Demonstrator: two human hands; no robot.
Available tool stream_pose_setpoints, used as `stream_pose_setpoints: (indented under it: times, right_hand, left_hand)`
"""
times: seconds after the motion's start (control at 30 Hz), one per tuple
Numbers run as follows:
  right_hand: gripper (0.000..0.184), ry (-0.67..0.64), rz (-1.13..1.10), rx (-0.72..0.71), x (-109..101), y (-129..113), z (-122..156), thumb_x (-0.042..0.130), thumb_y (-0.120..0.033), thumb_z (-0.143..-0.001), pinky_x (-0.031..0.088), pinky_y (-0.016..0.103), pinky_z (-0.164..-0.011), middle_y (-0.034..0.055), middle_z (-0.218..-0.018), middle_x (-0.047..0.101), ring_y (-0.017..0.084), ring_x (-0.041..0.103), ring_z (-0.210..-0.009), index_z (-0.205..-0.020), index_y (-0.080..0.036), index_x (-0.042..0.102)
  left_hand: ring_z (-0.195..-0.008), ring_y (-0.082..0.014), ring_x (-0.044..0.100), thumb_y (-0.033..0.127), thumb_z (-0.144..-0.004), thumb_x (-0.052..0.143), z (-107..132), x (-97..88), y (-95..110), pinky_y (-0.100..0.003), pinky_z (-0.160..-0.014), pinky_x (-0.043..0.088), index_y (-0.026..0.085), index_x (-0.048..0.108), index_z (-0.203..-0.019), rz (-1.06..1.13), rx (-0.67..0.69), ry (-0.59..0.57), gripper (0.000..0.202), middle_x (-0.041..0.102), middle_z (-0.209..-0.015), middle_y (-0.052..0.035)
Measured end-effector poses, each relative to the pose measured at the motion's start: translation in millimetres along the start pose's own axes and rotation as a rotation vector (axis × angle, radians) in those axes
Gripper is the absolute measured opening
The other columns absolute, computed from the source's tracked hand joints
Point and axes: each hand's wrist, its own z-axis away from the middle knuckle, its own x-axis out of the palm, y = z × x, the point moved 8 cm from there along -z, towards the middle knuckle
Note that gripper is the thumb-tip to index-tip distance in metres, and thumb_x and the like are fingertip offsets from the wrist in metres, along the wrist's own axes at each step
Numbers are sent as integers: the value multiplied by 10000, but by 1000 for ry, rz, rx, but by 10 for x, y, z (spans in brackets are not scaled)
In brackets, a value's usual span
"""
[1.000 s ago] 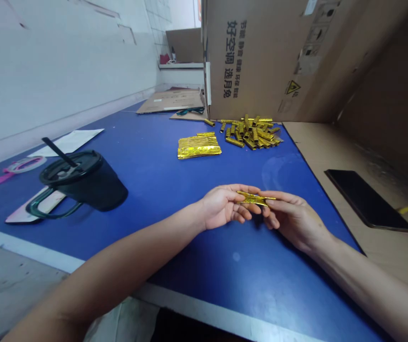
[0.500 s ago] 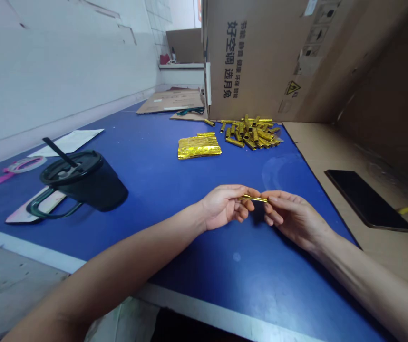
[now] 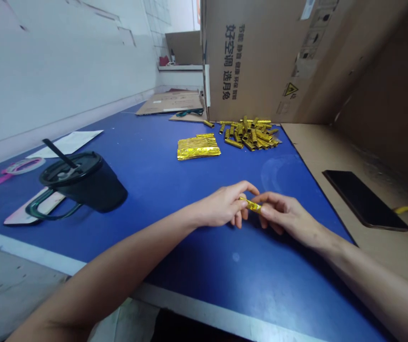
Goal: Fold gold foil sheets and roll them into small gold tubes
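Note:
Low over the blue table [image 3: 161, 190], my left hand [image 3: 225, 206] and my right hand [image 3: 284, 216] meet fingertip to fingertip. Both pinch a small folded gold foil strip [image 3: 251, 204] between them; only a short piece of it shows. Farther back lies a flat stack of gold foil sheets [image 3: 199, 146]. Behind that is a heap of several folded gold foil pieces [image 3: 250, 131], close to the cardboard box.
A big cardboard box [image 3: 261, 57] stands at the back. A dark lidded cup with a straw [image 3: 82, 183] lies at the left, on a flat card. A black phone [image 3: 366, 199] rests on cardboard sheeting at the right. White paper [image 3: 66, 142] and a tape roll [image 3: 24, 165] lie far left.
The foil strip looks narrower and shorter between my fingers. Both hands have drawn closer together and dropped slightly toward the table.

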Motion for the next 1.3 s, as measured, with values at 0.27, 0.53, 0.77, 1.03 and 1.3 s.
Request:
stream_pose_setpoints:
  times: [0.27, 0.53, 0.77, 1.03, 1.3]
  right_hand:
    - [303, -4, 272, -134, 82, -113, 81, 408, -405, -845, 259, 202, -406, -50, -515, 372, 74, 303, -447, -685, -174, 522]
    - [289, 46, 406, -192, 84, -141, 78, 394, -367, -850, 266, 218, -439, -52, -518, 348, 86, 308, -463, -626, -192, 444]
    - [307, 49, 414, -122, 73, -34, 46, 382, -395, -853, 247, 210, -420, -57, -526, 320, 83, 285, -462, -619, -198, 409]
    - [318, 49, 394, -111, 56, -36, 50, 364, -416, -854, 252, 204, -404, -60, -517, 327, 78, 279, -453, -666, -179, 461]
    - [355, -12, 236, -7, 66, 58, 42, 380, -471, -837, 186, 199, -371, -78, -495, 278, 65, 219, -428, -649, -178, 453]
  left_hand:
    - [-425, -90, 537, 177, -830, 387, -9, 97, -16, -195, -434, 421, 185, 392, -1000, 237, -25, -110, 171, 532, -605, 34]
    - [-442, -99, 522, 338, -839, 408, -11, 9, -38, -198, -446, 386, 161, 475, -775, -31, -25, -10, 199, 535, -580, 6]
    - [-513, -91, 427, 272, -850, 386, -2, -140, 110, -204, -525, 297, 156, 475, -570, -649, 123, 198, 315, 467, -524, 25]
    - [-540, -88, 410, 395, -830, 401, -4, -105, 35, -192, -488, 264, 160, 493, -639, -512, 61, 165, 316, 461, -564, 44]
    - [-436, -61, 343, 379, -814, 428, -39, -122, -13, -177, -440, 263, 153, 441, -575, -240, 53, 85, 329, 406, -459, 62]
